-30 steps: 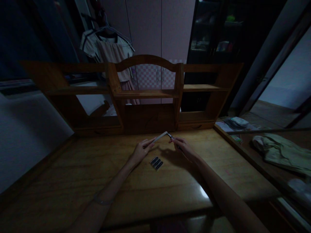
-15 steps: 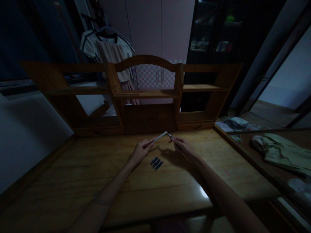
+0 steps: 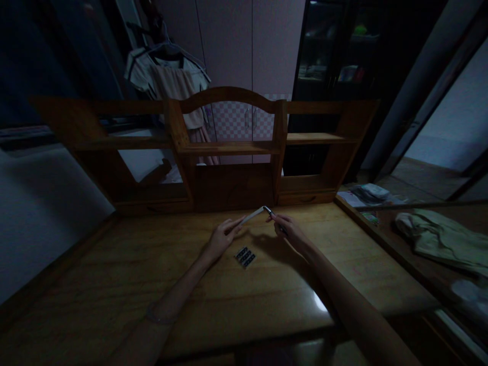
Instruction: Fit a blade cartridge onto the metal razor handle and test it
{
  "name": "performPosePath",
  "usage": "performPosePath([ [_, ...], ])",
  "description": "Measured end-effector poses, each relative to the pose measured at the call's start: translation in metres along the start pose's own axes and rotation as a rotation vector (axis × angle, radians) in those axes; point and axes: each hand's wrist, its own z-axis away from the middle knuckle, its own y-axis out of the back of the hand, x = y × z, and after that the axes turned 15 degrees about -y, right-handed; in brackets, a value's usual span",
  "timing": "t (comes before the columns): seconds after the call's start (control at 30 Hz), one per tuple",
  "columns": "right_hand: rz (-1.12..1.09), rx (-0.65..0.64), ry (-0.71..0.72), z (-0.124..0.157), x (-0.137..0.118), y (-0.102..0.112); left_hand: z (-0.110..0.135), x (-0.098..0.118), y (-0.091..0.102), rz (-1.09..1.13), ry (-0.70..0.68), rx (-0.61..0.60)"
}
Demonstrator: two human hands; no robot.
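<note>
My left hand (image 3: 224,236) is closed on the near end of a long, flat, pale strip (image 3: 252,215), which slants up and away to the right. In my right hand (image 3: 287,230) is a slender dark tool with a shiny metal tip (image 3: 269,210); poor light hides its exact kind. The tool's tip meets the far end of the strip, so the two form a shallow peak above the desk. Below and between my hands, a small squarish pack with dark rows (image 3: 245,257) lies on the desk, touched by neither hand.
The wooden desk (image 3: 190,315) carries a shelf unit (image 3: 229,147) along its back edge. On the right, past a raised edge, lie a pale green cloth (image 3: 442,241) and a plastic-wrapped bundle (image 3: 371,192). Clothes (image 3: 171,81) hang behind the shelves, before a cupboard (image 3: 229,46).
The joined tips of the strip and the tool have shifted very slightly to the right. Both hands keep their hold, and the small pack stays in place.
</note>
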Motion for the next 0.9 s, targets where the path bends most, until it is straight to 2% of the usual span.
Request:
performPosePath([
  [0.4, -0.008, -0.01, 0.009, 0.0023, -0.0023, -0.0001, -0.0013, 0.0026, 0.0006, -0.066, -0.055, 0.038],
  [0.6, 0.057, -0.027, 0.043, 0.0067, -0.0023, -0.0049, 0.0003, 0.0055, -0.0014, -0.069, -0.091, 0.053],
  [0.9, -0.019, -0.074, 0.041, 0.0039, 0.0044, -0.0014, 0.0027, 0.0064, -0.0001, -0.102, -0.128, 0.069],
])
